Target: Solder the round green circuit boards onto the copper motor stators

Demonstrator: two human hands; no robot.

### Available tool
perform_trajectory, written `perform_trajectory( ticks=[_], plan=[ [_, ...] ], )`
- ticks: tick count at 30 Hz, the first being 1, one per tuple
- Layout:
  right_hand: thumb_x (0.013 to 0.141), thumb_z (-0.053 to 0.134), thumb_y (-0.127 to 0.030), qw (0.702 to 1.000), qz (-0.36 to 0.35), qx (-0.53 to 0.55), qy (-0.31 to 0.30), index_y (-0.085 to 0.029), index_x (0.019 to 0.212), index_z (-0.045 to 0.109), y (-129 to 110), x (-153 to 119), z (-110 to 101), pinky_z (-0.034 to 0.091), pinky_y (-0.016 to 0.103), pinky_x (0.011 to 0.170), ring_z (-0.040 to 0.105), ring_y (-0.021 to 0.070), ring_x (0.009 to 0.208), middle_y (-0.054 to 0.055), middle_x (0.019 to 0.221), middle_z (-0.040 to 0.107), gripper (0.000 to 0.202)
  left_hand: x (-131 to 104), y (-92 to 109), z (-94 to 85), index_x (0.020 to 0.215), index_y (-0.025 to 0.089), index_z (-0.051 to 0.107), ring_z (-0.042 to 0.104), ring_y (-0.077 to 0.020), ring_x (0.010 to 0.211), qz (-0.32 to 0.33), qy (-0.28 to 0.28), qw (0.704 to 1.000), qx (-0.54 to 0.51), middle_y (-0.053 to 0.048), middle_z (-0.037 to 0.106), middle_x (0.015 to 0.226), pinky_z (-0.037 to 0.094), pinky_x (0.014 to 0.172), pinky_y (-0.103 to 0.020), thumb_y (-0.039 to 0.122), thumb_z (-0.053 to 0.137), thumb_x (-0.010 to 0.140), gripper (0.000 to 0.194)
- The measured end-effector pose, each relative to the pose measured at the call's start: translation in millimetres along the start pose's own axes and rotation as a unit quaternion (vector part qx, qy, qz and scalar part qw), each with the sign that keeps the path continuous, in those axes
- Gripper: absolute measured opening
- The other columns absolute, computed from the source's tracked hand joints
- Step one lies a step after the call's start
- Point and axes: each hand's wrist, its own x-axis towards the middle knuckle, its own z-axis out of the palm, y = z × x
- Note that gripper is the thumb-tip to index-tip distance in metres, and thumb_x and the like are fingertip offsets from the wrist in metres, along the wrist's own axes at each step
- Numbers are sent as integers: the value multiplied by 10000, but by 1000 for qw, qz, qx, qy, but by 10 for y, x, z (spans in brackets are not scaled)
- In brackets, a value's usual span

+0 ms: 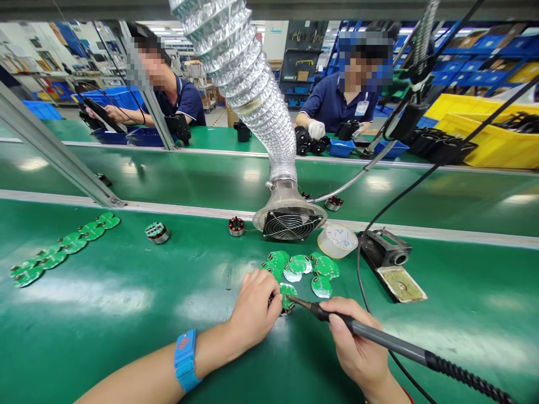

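My left hand (256,306), with a blue strap on its wrist, is closed around the near-left side of a small motor topped by a round green circuit board (288,290). Its fingertips are partly hidden behind the hand. In my right hand (360,350) is a soldering iron (385,338), held like a pen. The iron's tip points left and meets the board, or hovers just over it; I cannot tell which. Just beyond lie several loose round green boards (326,266), some overlapping.
A fume extractor hood (290,216) hangs past the boards. Right of it are a roll of tape (337,241) and a soldering iron stand (387,249) with a sponge tray. A black cable (359,264) crosses the bench. More boards (53,256) lie left. Two co-workers sit opposite.
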Motion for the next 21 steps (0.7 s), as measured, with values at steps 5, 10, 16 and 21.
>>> perform_trajectory(
  ticks=[5,10,16,21],
  plan=[
    [889,514,-194,1000,-6,-16,-5,-247,832,635,-2,8,-3,553,209,499,675,134,516,-37,652,704,144,4,5,-14,739,196,463,483,-191,800,1,-5,1000,4,-12,562,798,343,729,-334,131,469,867,144],
    [879,517,-185,1000,-10,-13,-5,-246,835,634,-6,10,8,557,207,504,679,132,519,-37,648,705,138,9,17,-24,738,194,464,479,-191,806,0,-6,1000,12,-11,563,800,335,730,-331,132,479,867,144],
    [879,534,-206,1000,-10,-8,0,-249,816,646,-20,6,-8,574,235,492,680,149,500,-31,628,707,135,9,5,-12,735,196,460,484,-187,794,12,4,1000,19,-7,561,791,332,717,-324,129,479,865,148],
    [894,591,-256,999,41,13,15,-266,979,703,55,-102,-2,620,280,512,748,202,610,18,793,788,140,9,-1,-12,736,200,462,487,-187,785,17,7,1000,26,-5,562,783,341,718,-325,124,476,863,149]
  ],
)
